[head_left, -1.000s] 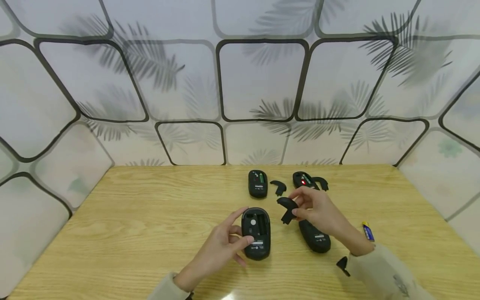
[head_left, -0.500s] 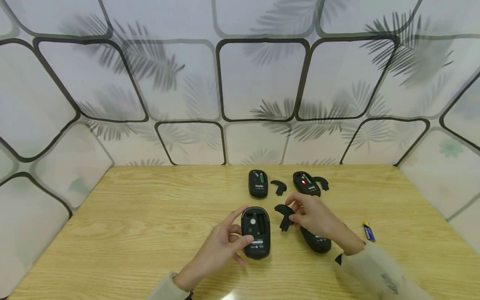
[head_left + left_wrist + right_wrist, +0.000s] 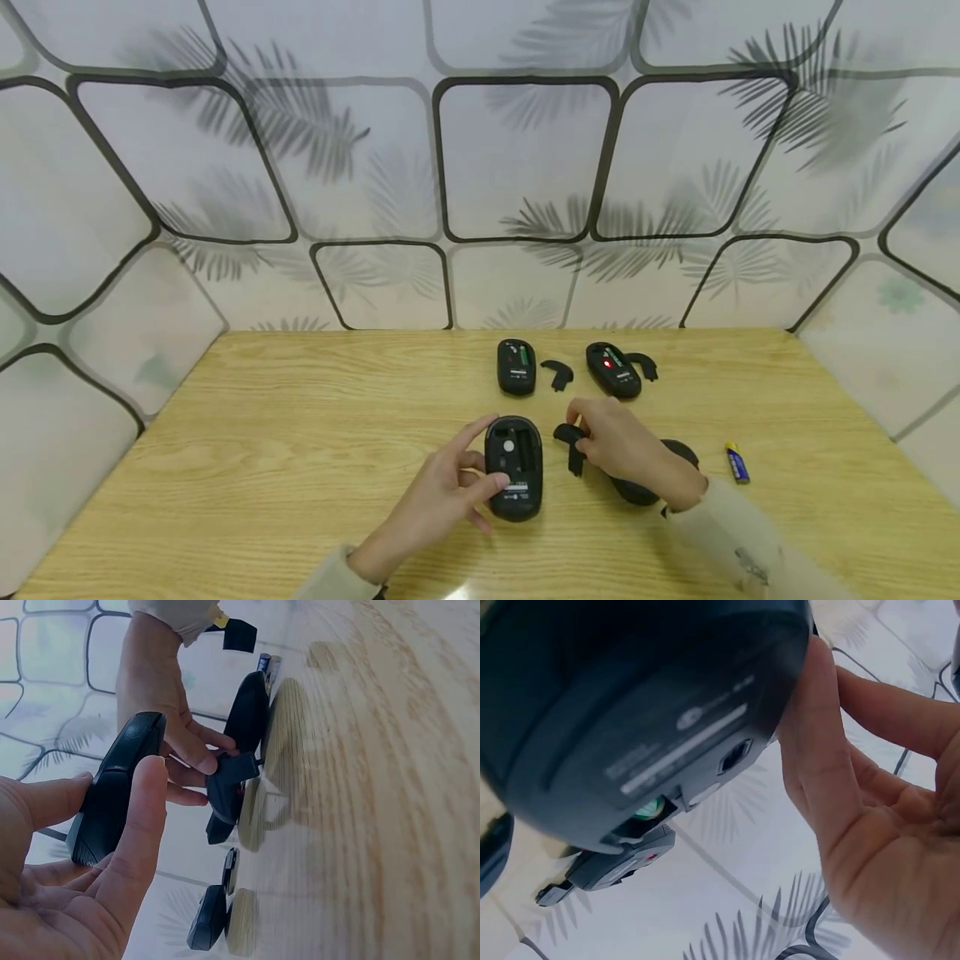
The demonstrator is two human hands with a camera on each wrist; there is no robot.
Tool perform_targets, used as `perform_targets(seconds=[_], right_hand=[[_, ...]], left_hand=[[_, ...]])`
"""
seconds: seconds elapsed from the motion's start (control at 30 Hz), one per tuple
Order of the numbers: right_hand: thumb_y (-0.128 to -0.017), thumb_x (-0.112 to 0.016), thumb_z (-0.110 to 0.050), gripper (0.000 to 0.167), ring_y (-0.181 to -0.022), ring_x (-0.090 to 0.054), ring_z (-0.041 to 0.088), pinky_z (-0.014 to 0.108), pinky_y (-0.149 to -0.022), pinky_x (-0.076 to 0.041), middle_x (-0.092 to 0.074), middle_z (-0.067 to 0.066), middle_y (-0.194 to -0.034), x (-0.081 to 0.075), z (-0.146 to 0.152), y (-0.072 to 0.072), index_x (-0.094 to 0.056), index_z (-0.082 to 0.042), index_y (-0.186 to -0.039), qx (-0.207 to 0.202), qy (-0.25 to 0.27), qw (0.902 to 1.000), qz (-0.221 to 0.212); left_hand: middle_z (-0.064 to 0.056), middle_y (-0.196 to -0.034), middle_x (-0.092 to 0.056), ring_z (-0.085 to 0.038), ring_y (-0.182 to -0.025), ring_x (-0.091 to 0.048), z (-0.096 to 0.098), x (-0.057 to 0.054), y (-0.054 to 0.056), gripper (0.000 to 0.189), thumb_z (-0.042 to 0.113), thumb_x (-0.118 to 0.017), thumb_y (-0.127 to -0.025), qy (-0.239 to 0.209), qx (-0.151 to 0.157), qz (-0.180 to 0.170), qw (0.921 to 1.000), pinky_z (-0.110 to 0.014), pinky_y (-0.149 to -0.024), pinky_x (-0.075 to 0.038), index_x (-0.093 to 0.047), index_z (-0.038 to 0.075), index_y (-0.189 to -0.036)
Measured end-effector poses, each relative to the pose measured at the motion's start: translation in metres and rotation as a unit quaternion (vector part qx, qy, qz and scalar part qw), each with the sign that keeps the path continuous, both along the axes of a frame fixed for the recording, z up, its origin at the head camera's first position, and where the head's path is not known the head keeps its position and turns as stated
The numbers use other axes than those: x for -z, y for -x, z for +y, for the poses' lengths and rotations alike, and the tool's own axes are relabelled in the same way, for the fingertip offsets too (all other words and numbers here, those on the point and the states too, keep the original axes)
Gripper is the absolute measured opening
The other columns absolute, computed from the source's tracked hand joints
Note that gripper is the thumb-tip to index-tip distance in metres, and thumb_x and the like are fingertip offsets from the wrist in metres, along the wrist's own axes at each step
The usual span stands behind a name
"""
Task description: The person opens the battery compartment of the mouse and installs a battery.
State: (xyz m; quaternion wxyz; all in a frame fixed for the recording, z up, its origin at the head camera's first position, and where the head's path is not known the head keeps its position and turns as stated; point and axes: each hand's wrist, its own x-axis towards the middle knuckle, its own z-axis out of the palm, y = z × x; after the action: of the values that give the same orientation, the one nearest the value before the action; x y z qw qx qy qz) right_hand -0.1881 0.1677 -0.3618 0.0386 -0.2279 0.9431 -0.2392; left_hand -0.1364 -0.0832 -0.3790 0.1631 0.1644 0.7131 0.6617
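Observation:
My left hand (image 3: 438, 500) holds a black computer mouse (image 3: 516, 502) underside up, thumb over its label. The battery slot of this mouse is uncovered. In the left wrist view the mouse (image 3: 112, 791) is seen side-on between thumb and fingers, above the table. Just right of it, my right hand (image 3: 628, 446) pinches a black battery cover (image 3: 576, 460) with its tab pointing down. Below my right wrist lies another upturned mouse (image 3: 636, 492), partly hidden by the forearm. This mouse (image 3: 660, 727) fills the upper left of the right wrist view, where the pinched cover is mostly hidden.
Farther back on the wooden table (image 3: 315, 417) lie two upturned mice, one with a green battery (image 3: 523, 356), one with a red light (image 3: 607, 364). Loose covers (image 3: 558, 373) (image 3: 643, 365) lie beside them. A blue and yellow battery (image 3: 737, 463) lies at right. A patterned wall (image 3: 517, 283) stands behind.
My right hand has moved down toward the table with the cover, whose tab has swung to point straight down. The sleeve now hides most of another dark piece. My left hand barely moves.

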Motion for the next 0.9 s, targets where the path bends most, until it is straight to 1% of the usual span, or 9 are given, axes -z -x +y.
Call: perform_targets(seconds=[0.13, 0.2, 0.27, 0.33, 0.43, 0.53, 0.67, 0.77, 0.9], right_hand=[[-0.084, -0.075, 0.009, 0.015, -0.066, -0.058, 0.014, 0.026, -0.055, -0.053, -0.064, 0.004, -0.077, -0.002, 0.0, 0.001, -0.067, 0.004, -0.095, -0.01, -0.014, 0.9997, 0.017], [-0.084, -0.074, 0.008, 0.012, -0.067, -0.061, 0.014, 0.027, -0.056, -0.055, -0.066, 0.005, -0.077, -0.003, 0.002, 0.002, -0.068, 0.004, -0.094, -0.008, -0.016, 0.9994, 0.03], [-0.085, -0.073, 0.008, 0.011, -0.068, -0.063, 0.016, 0.029, -0.057, -0.057, -0.068, 0.005, -0.078, -0.006, 0.006, 0.002, -0.069, 0.005, -0.094, -0.005, -0.013, 0.9988, 0.046], [-0.086, -0.073, 0.007, 0.012, -0.068, -0.063, 0.016, 0.029, -0.057, -0.056, -0.069, 0.006, -0.08, -0.008, 0.012, 0.001, -0.069, 0.006, -0.097, 0.005, -0.004, 0.9986, 0.053], [-0.087, -0.072, 0.005, 0.015, -0.064, -0.063, 0.013, 0.027, -0.054, -0.055, -0.069, 0.006, -0.082, -0.013, 0.023, 0.0, -0.069, 0.008, -0.102, 0.022, 0.018, 0.9986, 0.045], [-0.089, -0.071, 0.005, 0.017, -0.059, -0.063, 0.011, 0.025, -0.049, -0.053, -0.069, 0.007, -0.084, -0.019, 0.037, 0.0, -0.068, 0.01, -0.105, 0.042, 0.044, 0.9977, 0.03], [-0.092, -0.068, 0.007, 0.018, -0.064, -0.068, 0.02, 0.027, -0.052, -0.059, -0.07, 0.011, -0.086, -0.027, 0.059, 0.002, -0.065, 0.014, -0.108, 0.061, 0.075, 0.9953, 0.004], [-0.094, -0.064, 0.007, 0.019, -0.072, -0.07, 0.027, 0.03, -0.058, -0.063, -0.069, 0.014, -0.089, -0.031, 0.075, 0.003, -0.062, 0.017, -0.111, 0.076, 0.109, 0.9901, -0.044], [-0.097, -0.062, 0.005, 0.022, -0.077, -0.07, 0.028, 0.032, -0.062, -0.064, -0.068, 0.016, -0.093, -0.032, 0.091, 0.003, -0.059, 0.019, -0.113, 0.078, 0.138, 0.9827, -0.095]], left_hand=[[-0.012, -0.094, -0.066, -0.022, -0.078, -0.071, -0.001, 0.0, 0.0, 0.07, 0.0, -0.066, -0.097, 0.002, 0.0, 0.006, 1.0, -0.044, -0.054, -0.064, -0.032, 0.007, -0.158], [-0.013, -0.094, -0.065, -0.023, -0.078, -0.071, -0.002, 0.0, 0.0, 0.07, 0.0, -0.066, -0.097, 0.002, -0.001, 0.007, 1.0, -0.045, -0.054, -0.064, -0.032, 0.007, -0.158], [-0.013, -0.094, -0.065, -0.023, -0.077, -0.071, -0.003, 0.0, 0.0, 0.07, 0.0, -0.066, -0.097, 0.001, 0.0, 0.004, 1.0, -0.045, -0.054, -0.064, -0.032, 0.007, -0.158], [-0.013, -0.094, -0.065, -0.023, -0.077, -0.07, -0.003, 0.001, 0.0, 0.071, 0.0, -0.066, -0.097, 0.0, 0.001, -0.001, 1.0, -0.046, -0.053, -0.063, -0.031, 0.006, -0.158], [-0.013, -0.095, -0.065, -0.023, -0.075, -0.07, -0.003, 0.002, 0.0, 0.072, 0.001, -0.067, -0.097, -0.004, 0.006, -0.008, 0.9999, -0.047, -0.053, -0.063, -0.031, 0.005, -0.158], [-0.013, -0.095, -0.064, -0.023, -0.076, -0.07, -0.002, 0.002, 0.0, 0.071, 0.001, -0.067, -0.097, -0.005, 0.009, -0.009, 0.9999, -0.047, -0.054, -0.063, -0.031, 0.006, -0.158], [-0.013, -0.096, -0.065, -0.024, -0.076, -0.07, -0.002, 0.002, 0.0, 0.07, 0.001, -0.066, -0.097, 0.001, 0.006, -0.002, 1.0, -0.046, -0.054, -0.064, -0.032, 0.007, -0.158], [-0.013, -0.096, -0.066, -0.025, -0.076, -0.07, -0.002, 0.001, 0.0, 0.07, 0.001, -0.066, -0.097, 0.004, 0.005, 0.002, 1.0, -0.046, -0.055, -0.064, -0.033, 0.008, -0.158], [-0.013, -0.096, -0.066, -0.024, -0.076, -0.071, -0.003, 0.0, 0.0, 0.07, 0.0, -0.066, -0.097, 0.008, 0.003, 0.005, 0.9999, -0.046, -0.055, -0.064, -0.033, 0.009, -0.158]])
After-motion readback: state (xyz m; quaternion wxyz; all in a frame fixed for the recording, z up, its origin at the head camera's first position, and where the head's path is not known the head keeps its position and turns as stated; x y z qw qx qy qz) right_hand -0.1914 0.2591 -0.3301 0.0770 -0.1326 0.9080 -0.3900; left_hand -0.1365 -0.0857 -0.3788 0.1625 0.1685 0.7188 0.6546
